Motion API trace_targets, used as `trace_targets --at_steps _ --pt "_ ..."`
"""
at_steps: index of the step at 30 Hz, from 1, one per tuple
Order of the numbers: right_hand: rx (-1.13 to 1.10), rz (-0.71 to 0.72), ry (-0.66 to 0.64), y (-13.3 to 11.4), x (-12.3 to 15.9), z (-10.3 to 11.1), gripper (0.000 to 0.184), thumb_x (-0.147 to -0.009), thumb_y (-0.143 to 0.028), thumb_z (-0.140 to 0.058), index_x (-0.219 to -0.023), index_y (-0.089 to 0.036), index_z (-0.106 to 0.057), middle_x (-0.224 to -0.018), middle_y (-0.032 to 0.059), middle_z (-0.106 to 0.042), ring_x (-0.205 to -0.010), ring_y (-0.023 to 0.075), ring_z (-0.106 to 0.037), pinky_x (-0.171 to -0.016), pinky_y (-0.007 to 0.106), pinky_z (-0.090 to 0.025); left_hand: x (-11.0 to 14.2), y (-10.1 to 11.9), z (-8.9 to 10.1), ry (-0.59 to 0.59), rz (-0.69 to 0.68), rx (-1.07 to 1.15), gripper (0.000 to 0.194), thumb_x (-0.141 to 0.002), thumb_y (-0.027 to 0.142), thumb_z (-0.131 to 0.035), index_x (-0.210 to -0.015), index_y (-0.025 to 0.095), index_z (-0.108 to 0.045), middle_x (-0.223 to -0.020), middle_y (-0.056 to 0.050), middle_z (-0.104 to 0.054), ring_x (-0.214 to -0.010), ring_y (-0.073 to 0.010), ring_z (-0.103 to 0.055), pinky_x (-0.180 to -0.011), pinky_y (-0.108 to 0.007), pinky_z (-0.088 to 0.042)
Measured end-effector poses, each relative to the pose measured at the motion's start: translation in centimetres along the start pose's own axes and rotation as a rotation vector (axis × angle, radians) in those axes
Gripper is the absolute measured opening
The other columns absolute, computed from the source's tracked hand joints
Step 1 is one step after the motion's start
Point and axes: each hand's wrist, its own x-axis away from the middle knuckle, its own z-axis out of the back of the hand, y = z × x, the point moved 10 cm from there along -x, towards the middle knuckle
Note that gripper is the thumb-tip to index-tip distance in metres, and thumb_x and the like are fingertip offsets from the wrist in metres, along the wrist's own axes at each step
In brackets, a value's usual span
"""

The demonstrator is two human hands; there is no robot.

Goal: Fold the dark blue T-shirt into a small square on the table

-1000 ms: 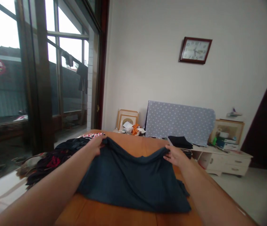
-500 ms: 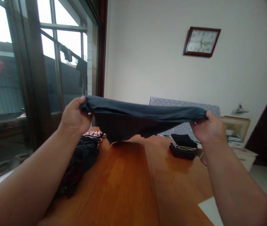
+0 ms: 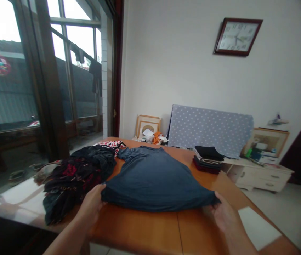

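Note:
A dark blue T-shirt (image 3: pixel 153 177) lies spread over the wooden table (image 3: pixel 145 228), its collar end away from me and its hem toward me. My left hand (image 3: pixel 94 202) is closed on the left corner of the hem. At the opposite hem corner, my right hand (image 3: pixel 221 209) grips the cloth and pulls it wide. The hem looks slightly lifted between the two hands. Just left of the shirt is a rumpled heap of dark clothes (image 3: pixel 84 173), with a red-and-white patterned piece at its far end.
A stack of folded clothes (image 3: pixel 207 159) sits at the table's far right. White paper (image 3: pixel 258 226) lies near the right edge. Behind stand a dotted grey cloth cover (image 3: pixel 209 129) and a low white cabinet (image 3: pixel 264 175). A glazed door (image 3: pixel 44 88) is on the left.
The shirt has come down from being stretched in the air and now lies spread on the table. Both hands have lowered toward me, still holding the hem corners.

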Motion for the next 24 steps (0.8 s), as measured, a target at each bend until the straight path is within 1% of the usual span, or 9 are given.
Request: trace_targets --at_steps 2,4,7,11,14,16,19,21,24 --pt "0.055 0.004 0.050 0.6 0.7 1.3 0.045 -0.063 -0.035 -0.082 -0.103 -0.023 -0.065 -0.089 -0.0008 -0.072 -0.069 0.0173 -0.065 -0.055 0.028 -0.051 0.8 0.1 0.2 -0.015 -0.035 -0.056 0.014 -0.069 0.032 -0.068 -0.076 0.020 -0.063 -0.070 -0.001 -0.065 -0.062 -0.0162 -0.060 -0.050 -0.023 -0.047" --pt "0.140 0.015 0.072 0.7 1.3 2.0 0.046 -0.059 -0.036 -0.084 -0.098 -0.022 -0.064 -0.082 -0.0020 -0.070 -0.064 0.0160 -0.062 -0.052 0.026 -0.049 1.2 0.5 0.5 -0.006 -0.079 -0.121 0.016 -0.067 0.033 -0.068 -0.076 0.020 -0.063 -0.070 -0.001 -0.063 -0.061 -0.0154 -0.058 -0.047 -0.021 -0.043" --pt "0.292 0.053 0.087 0.2 2.1 2.7 0.052 -0.056 -0.039 -0.084 -0.100 -0.021 -0.063 -0.078 -0.0021 -0.069 -0.062 0.0151 -0.061 -0.051 0.025 -0.047 1.4 0.8 1.1 0.038 -0.118 -0.206 0.022 -0.066 0.035 -0.065 -0.082 0.020 -0.064 -0.071 -0.001 -0.062 -0.061 -0.0153 -0.057 -0.046 -0.020 -0.039" --pt "0.526 0.116 0.110 -0.9 3.3 3.5 0.060 -0.062 -0.044 -0.078 -0.115 -0.022 -0.060 -0.074 -0.0031 -0.066 -0.053 0.0138 -0.057 -0.047 0.025 -0.044 1.7 1.0 2.8 0.138 -0.124 -0.261 0.040 -0.066 0.032 -0.061 -0.104 0.021 -0.064 -0.081 -0.002 -0.063 -0.065 -0.0159 -0.059 -0.049 -0.021 -0.042" --pt "0.683 0.144 0.094 -1.3 4.0 4.1 0.061 -0.067 -0.046 -0.071 -0.122 -0.022 -0.057 -0.075 -0.0022 -0.066 -0.048 0.0136 -0.054 -0.045 0.026 -0.040 2.4 1.5 3.5 0.143 -0.165 -0.323 0.045 -0.067 0.032 -0.059 -0.110 0.021 -0.066 -0.082 -0.002 -0.063 -0.065 -0.0157 -0.058 -0.049 -0.021 -0.042" --pt "0.787 0.179 0.092 -1.7 4.4 4.6 0.060 -0.069 -0.046 -0.068 -0.123 -0.021 -0.057 -0.077 -0.0012 -0.067 -0.051 0.0150 -0.055 -0.049 0.028 -0.041 2.9 1.7 3.8 0.120 -0.184 -0.358 0.042 -0.068 0.034 -0.058 -0.107 0.021 -0.067 -0.083 -0.003 -0.064 -0.067 -0.0165 -0.059 -0.049 -0.021 -0.043" --pt "0.954 0.257 0.109 -2.6 4.8 5.3 0.055 -0.068 -0.042 -0.067 -0.117 -0.019 -0.063 -0.072 -0.0010 -0.065 -0.061 0.0182 -0.059 -0.061 0.031 -0.045 3.9 2.0 4.4 0.116 -0.199 -0.420 0.038 -0.070 0.036 -0.055 -0.103 0.021 -0.069 -0.089 -0.004 -0.065 -0.072 -0.0182 -0.059 -0.050 -0.021 -0.044" --pt "1.020 0.296 0.110 -3.0 5.0 5.7 0.052 -0.067 -0.040 -0.066 -0.114 -0.018 -0.065 -0.071 -0.0008 -0.064 -0.066 0.0195 -0.061 -0.067 0.032 -0.045 4.5 2.2 4.7 0.122 -0.214 -0.463 0.037 -0.071 0.036 -0.053 -0.100 0.021 -0.069 -0.090 -0.004 -0.064 -0.075 -0.0191 -0.058 -0.050 -0.022 -0.045" --pt "1.090 0.323 0.093 -3.1 5.4 5.8 0.049 -0.068 -0.039 -0.063 -0.111 -0.018 -0.067 -0.074 0.0010 -0.066 -0.071 0.0208 -0.063 -0.072 0.032 -0.045 5.1 2.4 5.0 0.125 -0.234 -0.510 0.035 -0.073 0.037 -0.052 -0.099 0.021 -0.069 -0.091 -0.004 -0.063 -0.078 -0.0200 -0.057 -0.051 -0.023 -0.044"
